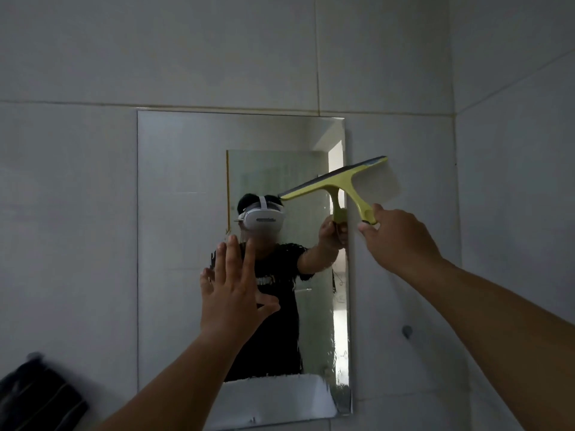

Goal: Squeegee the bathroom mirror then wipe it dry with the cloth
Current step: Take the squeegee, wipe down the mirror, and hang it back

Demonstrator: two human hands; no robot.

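A frameless rectangular mirror (174,244) hangs on the tiled wall. My right hand (401,241) grips the handle of a yellow-green squeegee (339,178), whose dark blade tilts up to the right across the mirror's upper right edge and overhangs onto the wall. Water droplets and streaks show on the mirror's lower right part. My left hand (230,290) is raised with its fingers spread in front of the mirror's middle, holding nothing. A dark cloth (37,396) hangs at the lower left.
Grey wall tiles (311,57) surround the mirror, and a side wall meets them in a corner at the right. A small round hook (406,331) sticks out of the wall right of the mirror. The mirror reflects a person in a headset.
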